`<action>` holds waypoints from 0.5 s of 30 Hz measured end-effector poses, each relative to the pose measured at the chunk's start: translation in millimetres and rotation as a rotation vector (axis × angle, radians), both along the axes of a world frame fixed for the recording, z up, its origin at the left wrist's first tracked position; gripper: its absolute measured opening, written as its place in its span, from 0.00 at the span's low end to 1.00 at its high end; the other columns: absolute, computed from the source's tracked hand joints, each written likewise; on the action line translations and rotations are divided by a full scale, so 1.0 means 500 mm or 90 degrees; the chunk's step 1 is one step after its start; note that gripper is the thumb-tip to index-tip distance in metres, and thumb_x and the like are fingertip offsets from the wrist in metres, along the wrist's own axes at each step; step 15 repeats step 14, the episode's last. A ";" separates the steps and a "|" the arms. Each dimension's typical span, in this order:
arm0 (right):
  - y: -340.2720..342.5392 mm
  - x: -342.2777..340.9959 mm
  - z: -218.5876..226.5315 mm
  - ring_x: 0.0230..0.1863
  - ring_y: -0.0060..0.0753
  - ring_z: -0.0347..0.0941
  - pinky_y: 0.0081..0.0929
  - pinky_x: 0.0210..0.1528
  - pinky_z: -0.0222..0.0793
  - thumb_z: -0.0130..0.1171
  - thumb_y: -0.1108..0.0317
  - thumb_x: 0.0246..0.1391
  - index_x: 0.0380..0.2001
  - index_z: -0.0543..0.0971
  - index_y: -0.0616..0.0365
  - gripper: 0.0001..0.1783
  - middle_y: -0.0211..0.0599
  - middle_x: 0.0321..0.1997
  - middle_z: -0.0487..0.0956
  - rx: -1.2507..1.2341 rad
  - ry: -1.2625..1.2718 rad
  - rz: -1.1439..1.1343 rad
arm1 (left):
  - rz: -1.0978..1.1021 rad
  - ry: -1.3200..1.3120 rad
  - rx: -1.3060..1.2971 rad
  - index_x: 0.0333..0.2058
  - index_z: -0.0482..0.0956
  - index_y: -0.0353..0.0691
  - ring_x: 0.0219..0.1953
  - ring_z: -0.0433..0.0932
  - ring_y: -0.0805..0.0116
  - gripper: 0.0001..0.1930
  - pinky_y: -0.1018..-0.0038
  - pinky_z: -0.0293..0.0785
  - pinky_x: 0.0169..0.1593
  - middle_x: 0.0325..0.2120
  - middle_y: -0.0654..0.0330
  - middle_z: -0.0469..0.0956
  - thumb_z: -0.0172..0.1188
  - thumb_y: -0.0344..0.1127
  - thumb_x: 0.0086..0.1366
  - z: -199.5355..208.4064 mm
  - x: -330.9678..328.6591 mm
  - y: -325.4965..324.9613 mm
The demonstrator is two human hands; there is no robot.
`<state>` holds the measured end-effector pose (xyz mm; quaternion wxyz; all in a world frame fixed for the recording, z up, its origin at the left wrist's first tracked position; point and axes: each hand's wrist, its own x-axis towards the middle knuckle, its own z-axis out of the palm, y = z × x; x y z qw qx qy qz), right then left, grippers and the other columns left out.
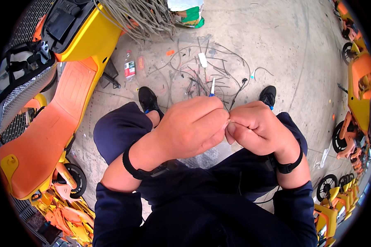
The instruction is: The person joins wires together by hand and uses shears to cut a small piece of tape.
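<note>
My left hand [191,125] and my right hand [259,127] meet in front of me above my lap, both closed, their fingertips pinched together. Whatever sits between the fingertips is too small and covered to make out. Just beyond the left knuckles shows a pointed pale blade with a blue end [212,87]; the hand hides its lower part. Beneath my hands, between my thighs, lies a clear plastic sheet or bag [208,158]. Cut lengths of grey cable [239,57] are strewn on the floor past my feet, with a white oblong piece [202,60] among them.
A thick bundle of grey cables [138,16] lies at the far left beside a green and white bag [189,16]. A clear bottle [129,68] is near my left shoe. A yellow and orange vehicle body [66,94] stands left; more such vehicles [358,86] line the right.
</note>
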<state>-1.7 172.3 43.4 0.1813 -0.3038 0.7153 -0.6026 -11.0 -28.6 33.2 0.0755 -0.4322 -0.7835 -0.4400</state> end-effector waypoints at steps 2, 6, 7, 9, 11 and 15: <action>0.000 -0.001 0.001 0.19 0.44 0.69 0.33 0.23 0.63 0.49 0.74 0.51 0.18 0.70 0.62 0.09 0.39 0.17 0.71 -0.002 0.004 0.008 | -0.003 0.001 0.009 0.30 0.76 0.34 0.24 0.74 0.59 0.04 0.71 0.72 0.26 0.27 0.54 0.74 0.58 0.26 0.53 0.000 0.000 0.000; -0.002 0.000 0.000 0.19 0.43 0.70 0.33 0.23 0.64 0.49 0.74 0.51 0.18 0.70 0.62 0.09 0.39 0.17 0.71 -0.014 -0.004 0.010 | -0.001 0.002 0.015 0.29 0.76 0.34 0.24 0.74 0.59 0.04 0.71 0.72 0.25 0.27 0.54 0.74 0.58 0.26 0.54 -0.001 0.001 0.000; -0.002 -0.001 0.003 0.20 0.43 0.70 0.33 0.23 0.64 0.49 0.74 0.51 0.18 0.70 0.62 0.09 0.39 0.17 0.72 -0.005 0.000 0.012 | 0.000 0.004 0.018 0.29 0.76 0.34 0.24 0.74 0.59 0.04 0.71 0.72 0.25 0.26 0.54 0.74 0.58 0.26 0.53 -0.001 0.002 0.000; -0.004 0.000 0.004 0.20 0.43 0.70 0.32 0.23 0.64 0.49 0.74 0.51 0.18 0.70 0.62 0.09 0.39 0.18 0.72 0.004 0.005 0.015 | 0.002 0.005 0.021 0.29 0.75 0.34 0.23 0.74 0.59 0.04 0.71 0.72 0.25 0.26 0.54 0.74 0.58 0.26 0.53 -0.003 0.002 0.002; -0.006 0.002 0.003 0.20 0.42 0.70 0.32 0.24 0.65 0.49 0.74 0.51 0.18 0.70 0.61 0.09 0.38 0.18 0.73 -0.012 -0.001 0.012 | 0.025 0.028 0.037 0.27 0.71 0.37 0.22 0.71 0.61 0.07 0.71 0.69 0.24 0.24 0.58 0.68 0.60 0.27 0.48 -0.006 0.003 0.006; -0.005 0.001 0.003 0.20 0.42 0.71 0.32 0.24 0.65 0.49 0.73 0.51 0.18 0.70 0.61 0.09 0.38 0.18 0.73 -0.011 -0.001 0.018 | 0.032 0.025 0.043 0.27 0.71 0.37 0.23 0.72 0.61 0.07 0.71 0.70 0.25 0.25 0.58 0.70 0.60 0.26 0.49 -0.002 0.003 0.006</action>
